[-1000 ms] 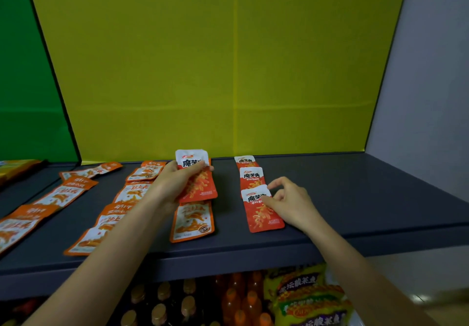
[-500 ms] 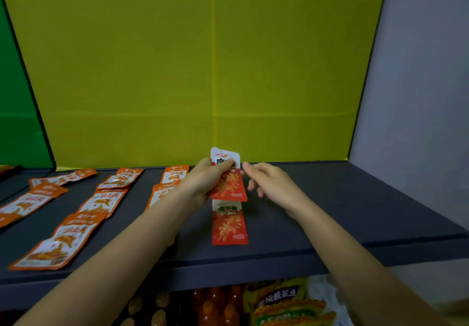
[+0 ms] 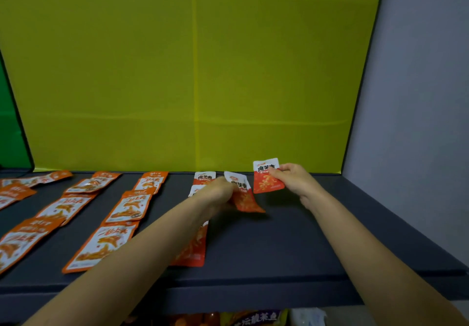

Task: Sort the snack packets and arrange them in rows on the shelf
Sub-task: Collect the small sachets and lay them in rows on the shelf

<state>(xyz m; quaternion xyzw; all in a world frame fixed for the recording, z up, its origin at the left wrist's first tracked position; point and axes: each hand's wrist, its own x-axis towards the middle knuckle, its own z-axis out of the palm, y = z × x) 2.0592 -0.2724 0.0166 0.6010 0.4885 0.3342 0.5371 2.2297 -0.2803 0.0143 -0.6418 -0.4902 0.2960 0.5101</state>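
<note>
My right hand (image 3: pixel 295 180) pinches a red-and-white snack packet (image 3: pixel 266 180) by its right edge, raised near the back of the dark shelf (image 3: pixel 291 237). My left hand (image 3: pixel 215 194) grips another red packet (image 3: pixel 242 196), or a small stack, tilted just left of it. Behind and under my left arm runs a row of red packets: one at the back (image 3: pixel 204 177), one near the front edge (image 3: pixel 194 249). Rows of orange packets (image 3: pixel 129 205) lie further left.
A yellow-green panel (image 3: pixel 193 72) backs the shelf and a grey wall (image 3: pixel 418 123) closes it on the right. The shelf's right part holds no packets. Bottles and yellow snack bags (image 3: pixel 253 320) sit on the level below.
My right hand has taken a red packet from my left hand and carried it to the right. The camera view has shifted, so the rows sit further left.
</note>
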